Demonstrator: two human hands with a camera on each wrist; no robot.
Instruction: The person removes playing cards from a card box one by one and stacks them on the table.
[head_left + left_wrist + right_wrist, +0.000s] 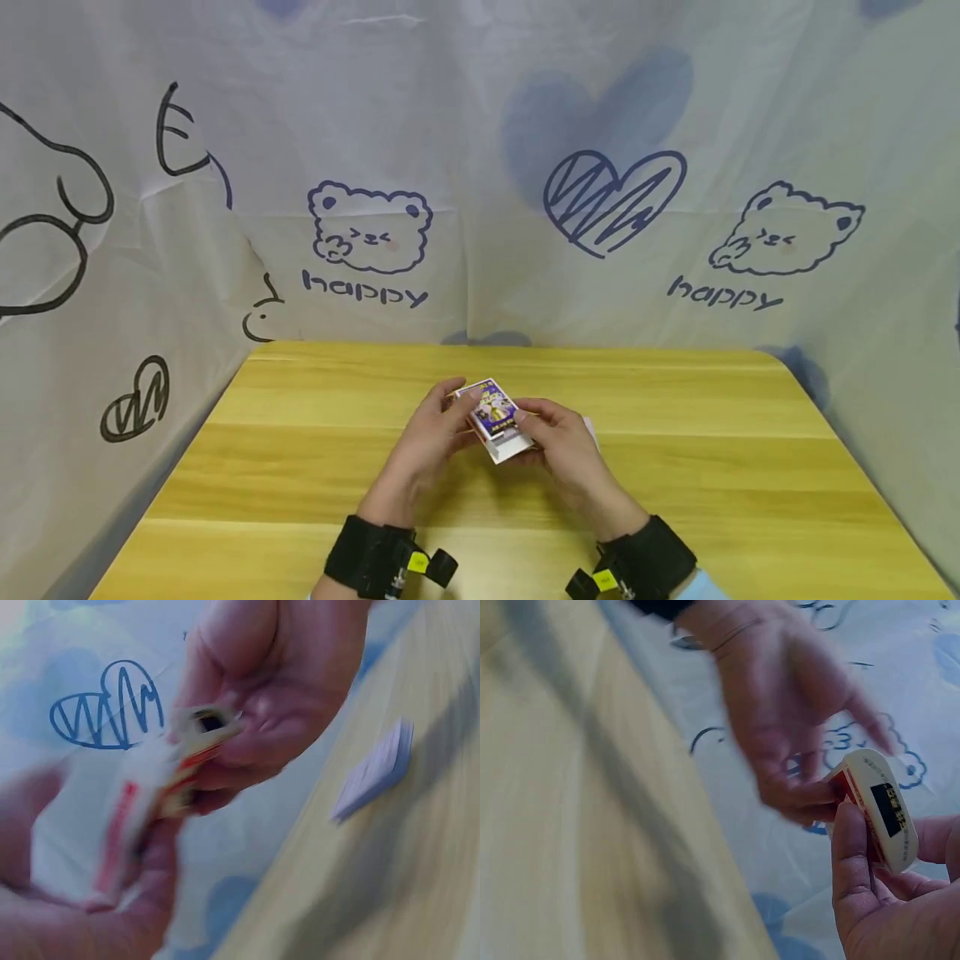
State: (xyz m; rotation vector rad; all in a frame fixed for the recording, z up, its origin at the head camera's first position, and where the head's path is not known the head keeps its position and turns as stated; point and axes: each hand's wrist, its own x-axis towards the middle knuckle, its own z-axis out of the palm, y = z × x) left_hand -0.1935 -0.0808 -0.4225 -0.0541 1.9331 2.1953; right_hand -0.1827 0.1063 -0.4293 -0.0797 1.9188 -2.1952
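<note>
A small card box (493, 407) with a purple and yellow picture on its face is held above the table between both hands. My left hand (429, 433) grips its far left end, thumb on top and fingers beneath. At the near end, a white flap (512, 446) sticks out. My right hand (564, 448) pinches the box by that end, its thumb on the face. A pale end with a dark label (889, 810) faces the right wrist camera. In the left wrist view the box is blurred. A deck of cards (376, 771) lies on the table, mostly hidden behind my right hand in the head view.
The yellow wooden table (300, 467) spreads out around the hands. A white cloth (480, 108) with drawn hearts and bears hangs behind it and along its sides. Both wrists carry black straps (648, 557) with small cameras.
</note>
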